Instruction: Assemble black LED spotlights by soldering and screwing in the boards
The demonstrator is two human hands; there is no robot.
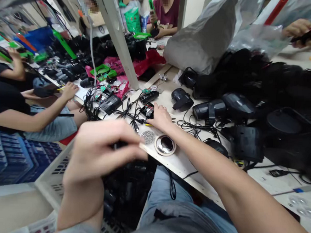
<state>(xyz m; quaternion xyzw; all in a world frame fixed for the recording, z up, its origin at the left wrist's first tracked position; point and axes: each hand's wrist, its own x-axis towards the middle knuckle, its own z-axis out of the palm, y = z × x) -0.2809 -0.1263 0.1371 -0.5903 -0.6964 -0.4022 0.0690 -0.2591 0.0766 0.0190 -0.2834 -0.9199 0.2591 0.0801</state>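
My left hand (pixel 102 148) is raised in front of the table's near edge, blurred by motion. Its fingers are curled, thumb and forefinger drawn together; anything between them is too small or blurred to make out. My right hand (pixel 161 117) reaches onto the table, its fingers closed round the near side of a black plastic housing (pixel 147 109) with wires and parts showing inside. Just below that hand lie a heap of small silver screws (pixel 148 137) and a cream-rimmed ring (pixel 165 145) with a dark, shiny middle.
Black hair-dryer-like bodies (pixel 211 109) and cables (pixel 194 126) crowd the table's right side. A grey bag (pixel 201 34) stands behind, left of it a slanted white post (pixel 118 36). A white crate (pixel 52 176) is below left. Co-workers sit left and across.
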